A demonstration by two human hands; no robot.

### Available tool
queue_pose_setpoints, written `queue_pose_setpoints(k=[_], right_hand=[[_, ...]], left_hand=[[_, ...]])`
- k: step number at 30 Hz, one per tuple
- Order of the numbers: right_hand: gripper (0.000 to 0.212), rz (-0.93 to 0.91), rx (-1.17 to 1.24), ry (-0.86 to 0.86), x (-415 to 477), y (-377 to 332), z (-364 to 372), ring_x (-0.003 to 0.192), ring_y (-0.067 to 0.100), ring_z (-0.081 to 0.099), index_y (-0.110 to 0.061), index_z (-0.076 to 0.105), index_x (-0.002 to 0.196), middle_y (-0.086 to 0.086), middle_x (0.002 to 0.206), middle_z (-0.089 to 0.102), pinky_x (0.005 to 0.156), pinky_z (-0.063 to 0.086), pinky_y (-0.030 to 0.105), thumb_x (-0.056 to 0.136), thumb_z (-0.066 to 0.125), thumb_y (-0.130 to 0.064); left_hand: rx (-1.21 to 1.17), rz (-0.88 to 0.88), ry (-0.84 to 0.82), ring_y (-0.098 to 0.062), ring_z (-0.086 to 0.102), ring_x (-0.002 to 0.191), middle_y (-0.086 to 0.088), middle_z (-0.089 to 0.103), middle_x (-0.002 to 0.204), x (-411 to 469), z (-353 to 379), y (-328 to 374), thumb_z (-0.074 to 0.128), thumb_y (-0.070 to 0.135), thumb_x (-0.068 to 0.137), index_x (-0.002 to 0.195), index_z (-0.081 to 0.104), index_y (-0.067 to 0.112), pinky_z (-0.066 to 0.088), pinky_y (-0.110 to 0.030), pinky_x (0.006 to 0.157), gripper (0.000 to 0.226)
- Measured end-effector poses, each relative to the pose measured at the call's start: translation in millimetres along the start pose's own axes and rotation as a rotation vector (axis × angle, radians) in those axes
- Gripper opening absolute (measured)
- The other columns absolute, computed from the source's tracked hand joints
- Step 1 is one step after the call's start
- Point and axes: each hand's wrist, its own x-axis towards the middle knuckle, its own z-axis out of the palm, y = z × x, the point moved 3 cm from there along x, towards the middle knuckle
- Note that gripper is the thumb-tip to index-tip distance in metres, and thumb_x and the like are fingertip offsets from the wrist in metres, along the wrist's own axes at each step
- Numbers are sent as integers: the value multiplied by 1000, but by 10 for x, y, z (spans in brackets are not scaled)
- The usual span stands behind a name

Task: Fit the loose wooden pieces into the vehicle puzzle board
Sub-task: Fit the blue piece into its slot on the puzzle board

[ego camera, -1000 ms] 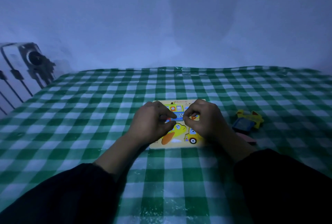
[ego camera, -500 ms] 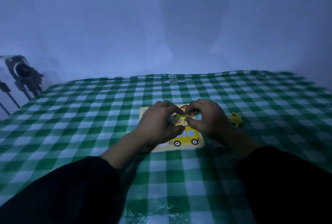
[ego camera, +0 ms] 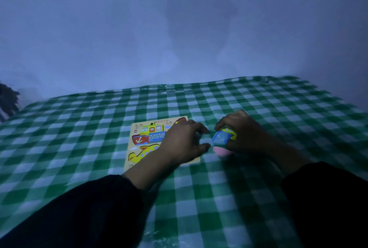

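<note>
Nearest: two black sleeves [ego camera: 75, 214] entering from the lower corners, forearms bare past the cuffs. Green-and-white checked tablecloth [ego camera: 199, 204] under everything. Dim bluish light, some blur.

Landmark: flat rectangular wooden vehicle puzzle board [ego camera: 139, 138], pale tan, lying flat on the cloth, centre-left of the hands.

Left hand [ego camera: 183, 144] resting palm down over the board's right half, covering that part; fingers loosely curled, thumb and forefinger apart and reaching past the board's right edge, gripping nothing visible.

Just right of the board, off it: right hand [ego camera: 245, 134] clenched round a loose blue-and-yellow wooden puzzle piece [ego camera: 222, 138], blue face tilted up toward the camera, yellow edge on the far side. Piece raised or resting on the cloth: cannot tell. Small gap between left fingertips and the piece.

Under the right hand, touching the cloth, just right of the board's near-right corner: pink rounded wooden piece [ego camera: 221, 151], partly hidden.

On the board's left half, already seated: yellow aeroplane piece [ego camera: 142, 153] in the near slot, red, blue and yellow ship piece [ego camera: 149, 135] with an anchor in the far slot. Red shape [ego camera: 180, 120] at the board's far-right corner, mostly hidden by the left hand.

Beyond the board: more cloth, then a plain bluish wall [ego camera: 179, 28].
</note>
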Motion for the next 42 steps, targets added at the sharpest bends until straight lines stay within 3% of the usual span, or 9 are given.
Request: queue_pose_setpoints(k=[7, 17, 24, 28, 31, 33, 36, 38, 42], right_hand=[[49, -21, 48, 4, -65, 79, 25, 91, 25, 60, -23, 63, 95, -6, 93, 71, 84, 46, 43, 61, 58, -59], [45, 3, 80, 32, -48, 57, 46, 91, 20, 53, -26, 63, 93, -6, 88, 70, 78, 47, 37, 57, 52, -49], [33, -1, 106, 12, 12, 85, 152, 90, 19, 53, -29, 60, 90, -8, 88, 69, 76, 47, 37, 57, 62, -34], [35, 56, 178, -36, 32, 93, 169, 92, 6, 40, -34, 59, 93, -9, 92, 65, 75, 39, 28, 58, 61, -37], [34, 49, 209, -55, 26, 64, 131, 95, 8, 40, -31, 61, 93, -15, 89, 60, 77, 42, 31, 59, 64, -35], [33, 28, 208, -50, 36, 30, 99, 96, 12, 42, -26, 63, 95, -16, 90, 58, 80, 44, 34, 63, 72, -23], [32, 7, 208, -27, 61, -25, 52, 94, 19, 48, -22, 63, 95, -7, 94, 65, 84, 45, 42, 64, 69, -15], [32, 2, 234, -7, 82, -87, 20, 94, 21, 49, -23, 61, 95, -6, 93, 65, 84, 45, 44, 64, 65, -16], [31, -20, 283, 32, 148, -253, 2, 96, 17, 47, -26, 59, 94, -14, 93, 63, 83, 46, 41, 66, 69, -20]], left_hand=[[22, 18, -6, -26, 59, 104, -2, 69, 107, 61, 117, 80, 71, 45, 76, 110, 68, 29, 47, -35, 90, 37], [-14, 7, -15, -26, 60, 95, -1, 71, 97, 83, 138, 67, 68, 36, 79, 105, 70, 31, 47, -33, 84, 27], [-125, -50, -29, -20, 66, 90, 4, 76, 96, 72, 153, 10, 70, 28, 79, 104, 71, 30, 53, -33, 79, 25], [-146, -70, -10, -15, 65, 81, 4, 75, 91, 63, 138, -35, 71, 27, 77, 102, 70, 31, 49, -28, 73, 25], [-138, -69, -7, -16, 65, 86, 3, 74, 86, 63, 136, -43, 71, 30, 77, 102, 69, 33, 49, -29, 72, 25], [-137, -67, 17, -17, 64, 87, 7, 69, 79, 60, 122, -45, 73, 33, 75, 101, 68, 33, 48, -29, 71, 27], [-128, -44, 71, -18, 58, 90, 22, 47, 68, 57, 73, -50, 78, 39, 70, 99, 68, 34, 47, -32, 73, 30], [-121, -30, 91, -19, 57, 94, 22, 47, 71, 45, 28, -63, 80, 44, 67, 97, 67, 34, 48, -35, 77, 34], [-100, -39, 140, -16, 57, 94, 12, 65, 90, -1, -89, -126, 78, 53, 64, 96, 65, 35, 44, -31, 76, 39]])
